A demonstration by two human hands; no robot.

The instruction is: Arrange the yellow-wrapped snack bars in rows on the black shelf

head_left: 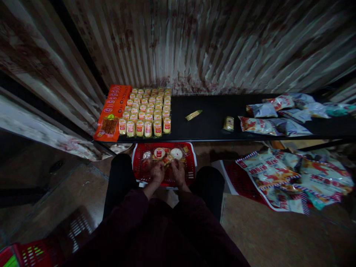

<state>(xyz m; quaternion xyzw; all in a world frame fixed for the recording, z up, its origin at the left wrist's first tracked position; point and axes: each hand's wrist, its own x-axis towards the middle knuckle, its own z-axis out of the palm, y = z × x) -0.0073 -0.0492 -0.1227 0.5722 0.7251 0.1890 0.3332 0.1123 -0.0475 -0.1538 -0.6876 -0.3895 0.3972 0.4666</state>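
Note:
Over the red basket [135, 163] between my knees, my left hand [157, 172] and my right hand [178, 172] are close together. Both have their fingers closed on a small yellow wrapped snack [167, 160], one at each end. Just beyond it in the basket lie a round packet with a red label [159, 152] and a round white packet [176, 153]. Upright wrapped snacks with red and white labels [143, 115] stand in tight rows on the black shelf [211, 107], beside a flat orange packet [111, 115].
One slim wrapped snack [194, 115] and a small wrapped block [228, 124] lie on the shelf. Several snack bags [275, 126] are at its right end. Larger bags [269, 174] fill a second basket on the floor. Another red basket [33, 254] is at lower left.

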